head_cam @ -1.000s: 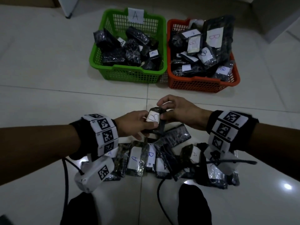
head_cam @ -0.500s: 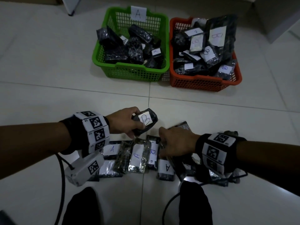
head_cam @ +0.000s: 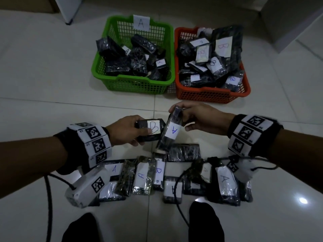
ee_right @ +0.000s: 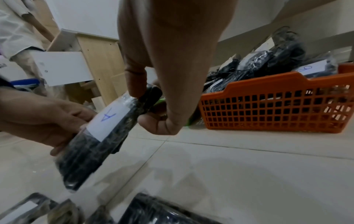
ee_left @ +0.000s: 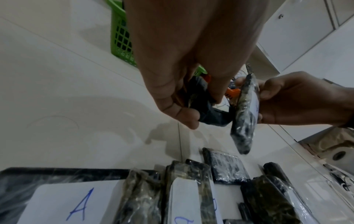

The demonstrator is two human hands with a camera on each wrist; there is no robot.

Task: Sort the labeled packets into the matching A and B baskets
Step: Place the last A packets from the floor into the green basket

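My left hand (head_cam: 127, 130) grips a dark packet labelled B (head_cam: 150, 131) above the floor; from the left wrist its fingers (ee_left: 178, 112) curl round the packet's end (ee_left: 208, 115). My right hand (head_cam: 197, 119) pinches the top of a packet labelled A (head_cam: 170, 132), which hangs tilted right beside the B packet; the right wrist view shows its label (ee_right: 107, 119). The green basket marked A (head_cam: 136, 84) stands at the back left, the orange basket marked B (head_cam: 213, 96) next to it on the right. Both hold several dark packets.
Several labelled packets (head_cam: 143, 175) lie in a row on the white tiled floor under my wrists, mostly marked A, one marked B (head_cam: 159, 172). Black cables (head_cam: 49, 198) trail from the wrist cameras. My dark-socked feet (head_cam: 204, 222) are at the near edge. Furniture legs (ee_right: 99, 63) stand behind the baskets.
My right hand has come up from the floor row holding the A packet and now holds it beside the B packet. The left hand has kept the B packet almost in place.
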